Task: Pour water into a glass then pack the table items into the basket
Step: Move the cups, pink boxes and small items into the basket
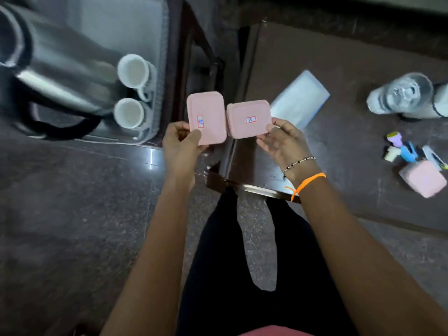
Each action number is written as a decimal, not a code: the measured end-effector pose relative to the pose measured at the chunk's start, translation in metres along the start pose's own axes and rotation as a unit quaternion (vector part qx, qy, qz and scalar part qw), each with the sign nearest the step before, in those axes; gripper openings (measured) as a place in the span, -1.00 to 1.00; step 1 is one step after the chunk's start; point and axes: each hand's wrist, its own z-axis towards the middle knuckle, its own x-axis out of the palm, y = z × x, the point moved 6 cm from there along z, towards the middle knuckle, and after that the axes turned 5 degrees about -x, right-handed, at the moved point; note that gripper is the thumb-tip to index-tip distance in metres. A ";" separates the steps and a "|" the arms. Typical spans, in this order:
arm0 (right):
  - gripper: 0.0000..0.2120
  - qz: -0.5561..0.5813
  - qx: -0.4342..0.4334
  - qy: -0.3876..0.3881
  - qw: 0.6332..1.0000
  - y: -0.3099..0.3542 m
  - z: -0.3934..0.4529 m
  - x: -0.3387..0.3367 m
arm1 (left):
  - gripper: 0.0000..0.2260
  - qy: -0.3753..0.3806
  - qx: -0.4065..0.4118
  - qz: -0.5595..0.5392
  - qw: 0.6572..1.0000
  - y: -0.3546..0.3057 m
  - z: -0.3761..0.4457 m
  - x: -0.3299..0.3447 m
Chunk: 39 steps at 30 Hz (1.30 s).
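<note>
My left hand (180, 144) grips a pink lidded box (207, 116) by its near edge, held in the air between the basket and the table. My right hand (282, 141) holds a second pink box (248, 118) the same way, and the two boxes touch side by side. The basket (158, 69), a clear bin on the left, holds two white cups (133, 70) (129, 112) and a steel flask (55, 69) with a black handle. A glass with water (402, 93) stands on the dark table (315, 44) at the right.
On the table lie a pale blue flat box (300, 98), a third pink box (423, 178) and several small colourful items (404, 149) at the right edge. The table's near corner (218, 175) is below my hands. My legs and dark stone floor fill the foreground.
</note>
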 end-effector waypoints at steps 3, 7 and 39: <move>-0.79 -0.021 -0.016 0.032 0.999 0.006 0.007 0.067 | -0.80 -0.027 0.016 -0.061 0.998 -0.037 0.022 -0.040; -0.78 -0.011 -0.033 0.033 0.999 0.009 0.018 0.136 | -0.85 -0.063 0.041 -0.073 0.995 -0.084 0.064 -0.073; -0.67 -0.467 -0.275 -0.018 0.840 0.076 0.123 0.279 | -0.52 0.065 -0.055 0.138 0.987 -0.151 0.193 -0.028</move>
